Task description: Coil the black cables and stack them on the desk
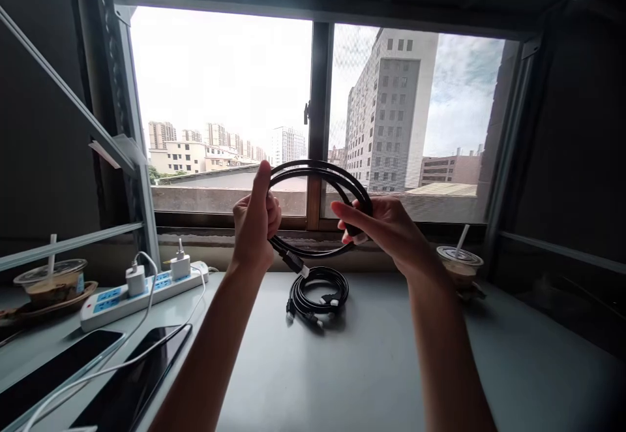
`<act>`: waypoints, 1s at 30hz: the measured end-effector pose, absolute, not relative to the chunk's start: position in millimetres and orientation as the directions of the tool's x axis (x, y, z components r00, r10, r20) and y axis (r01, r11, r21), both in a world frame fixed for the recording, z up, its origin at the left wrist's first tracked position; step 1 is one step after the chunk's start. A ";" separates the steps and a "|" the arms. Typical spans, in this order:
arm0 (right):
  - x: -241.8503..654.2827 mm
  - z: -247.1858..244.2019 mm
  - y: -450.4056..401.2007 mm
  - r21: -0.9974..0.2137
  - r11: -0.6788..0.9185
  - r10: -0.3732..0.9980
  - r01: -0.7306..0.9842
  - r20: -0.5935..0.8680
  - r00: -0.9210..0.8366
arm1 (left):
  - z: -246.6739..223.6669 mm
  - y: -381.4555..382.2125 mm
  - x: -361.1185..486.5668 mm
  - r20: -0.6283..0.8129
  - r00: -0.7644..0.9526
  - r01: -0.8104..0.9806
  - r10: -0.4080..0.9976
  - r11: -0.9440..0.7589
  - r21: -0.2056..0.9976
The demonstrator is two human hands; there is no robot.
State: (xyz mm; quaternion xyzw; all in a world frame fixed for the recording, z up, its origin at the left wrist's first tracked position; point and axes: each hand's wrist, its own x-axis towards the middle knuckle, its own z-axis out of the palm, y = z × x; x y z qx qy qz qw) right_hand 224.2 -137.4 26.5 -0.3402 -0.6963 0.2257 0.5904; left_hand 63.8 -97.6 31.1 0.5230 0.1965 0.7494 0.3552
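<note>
Held up above the table is a coiled black cable point(320, 166) with plugs at its ends. My left hand point(255, 220) is closed round the left side of the loop, thumb pointing up. One plug point(295, 262) with a pale tip hangs just right of that hand. On the loop's right side, my right hand point(384, 223) pinches the cable between thumb and fingers, close to its other plug. Below, more coiled black cable point(317, 295) lies on the table, with several plugs with whitish tips about it.
At the left, a white power strip point(141, 295) holds two chargers with white cords. Two dark phone-like devices point(141, 373) lie in front of it. Lidded drink cups with straws stand at the left point(51, 282) and right point(460, 262). A window point(317, 119) and metal frame bound the table's back.
</note>
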 end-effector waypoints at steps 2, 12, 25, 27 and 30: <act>221.6 27.5 -141.6 -0.765 0.632 0.775 0.127 0.622 -0.111 | 28.7 -93.3 65.7 0.647 -0.270 -0.315 0.713 -0.701 0.640; 213.1 25.0 -137.6 -0.337 0.537 0.333 0.773 0.927 0.173 | 30.1 -92.1 66.2 0.492 -0.064 -0.429 0.868 -0.469 0.772; 218.4 9.9 -93.0 -0.285 0.311 0.471 0.907 0.875 0.114 | 5.3 -45.3 65.9 0.302 0.239 -0.369 0.923 -0.201 0.907; 222.7 1.5 -76.1 -0.401 0.223 0.628 0.889 0.756 0.184 | -9.9 -27.7 66.1 0.299 0.227 -0.099 0.927 -0.284 0.954; 235.1 -14.2 -50.7 -0.522 0.083 0.827 0.849 0.511 0.233 | -35.9 -2.5 65.5 0.244 0.237 0.275 0.940 -0.306 0.911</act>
